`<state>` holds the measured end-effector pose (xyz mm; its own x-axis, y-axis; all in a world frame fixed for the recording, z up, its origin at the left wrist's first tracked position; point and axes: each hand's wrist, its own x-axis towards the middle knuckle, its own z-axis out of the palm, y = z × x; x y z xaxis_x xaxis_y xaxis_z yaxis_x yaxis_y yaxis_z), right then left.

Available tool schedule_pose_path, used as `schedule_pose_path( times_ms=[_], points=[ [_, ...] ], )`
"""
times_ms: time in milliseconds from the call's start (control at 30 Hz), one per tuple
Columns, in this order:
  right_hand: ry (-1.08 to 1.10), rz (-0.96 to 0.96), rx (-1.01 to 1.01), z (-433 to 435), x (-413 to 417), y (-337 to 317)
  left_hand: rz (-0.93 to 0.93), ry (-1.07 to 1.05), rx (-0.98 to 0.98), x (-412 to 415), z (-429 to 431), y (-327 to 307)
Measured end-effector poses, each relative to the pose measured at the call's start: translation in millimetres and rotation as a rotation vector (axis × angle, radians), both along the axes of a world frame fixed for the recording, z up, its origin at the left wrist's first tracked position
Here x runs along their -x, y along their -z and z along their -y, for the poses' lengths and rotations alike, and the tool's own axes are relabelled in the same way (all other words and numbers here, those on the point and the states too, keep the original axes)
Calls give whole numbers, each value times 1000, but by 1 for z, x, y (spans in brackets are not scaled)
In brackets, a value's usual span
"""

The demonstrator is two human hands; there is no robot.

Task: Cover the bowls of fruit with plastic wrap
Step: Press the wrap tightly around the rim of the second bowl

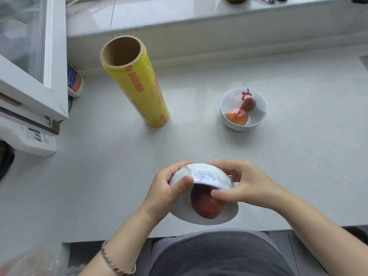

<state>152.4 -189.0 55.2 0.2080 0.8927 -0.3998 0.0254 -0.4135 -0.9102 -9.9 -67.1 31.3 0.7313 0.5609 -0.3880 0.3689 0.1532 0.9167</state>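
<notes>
A white bowl (pixel 201 173) is tilted toward me above the counter's near edge, with a red fruit (pixel 207 205) showing inside through plastic wrap. My left hand (pixel 169 188) grips its left side, thumb on the underside. My right hand (pixel 239 186) grips its right side, thumb across the mouth of the bowl. A second white bowl (pixel 244 124) with red and peach fruit stands upright farther back on the right, with film over its top. A yellow roll of plastic wrap (pixel 137 82) stands on end at the back left.
The pale speckled counter (pixel 99 176) runs to a raised ledge (pixel 199 20) behind. A white open window frame (pixel 33 80) juts over the left side, with a small bottle (pixel 74 80) beneath it and a white box (pixel 31 140) nearer me.
</notes>
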Motion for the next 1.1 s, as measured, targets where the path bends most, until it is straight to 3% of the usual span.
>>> schedule_pose_path(
  times_ms=[267, 433, 633, 867, 1100],
  points=[
    [-53, -15, 18, -4, -3, -7, 70, -179, -53, 4, 16, 2],
    [-20, 231, -80, -16, -5, -24, 25, -243, -162, 0, 15, -7],
    [-159, 478, 11, -40, -4, -40, -132, -212, -352, -3, 8, -14],
    [-323, 509, 166, -49, -10, -44, -221, -140, -542, -7, 5, -21],
    [-506, 516, 235, -49, -5, -42, -227, -78, -466, -3, 3, -19]
  ],
)
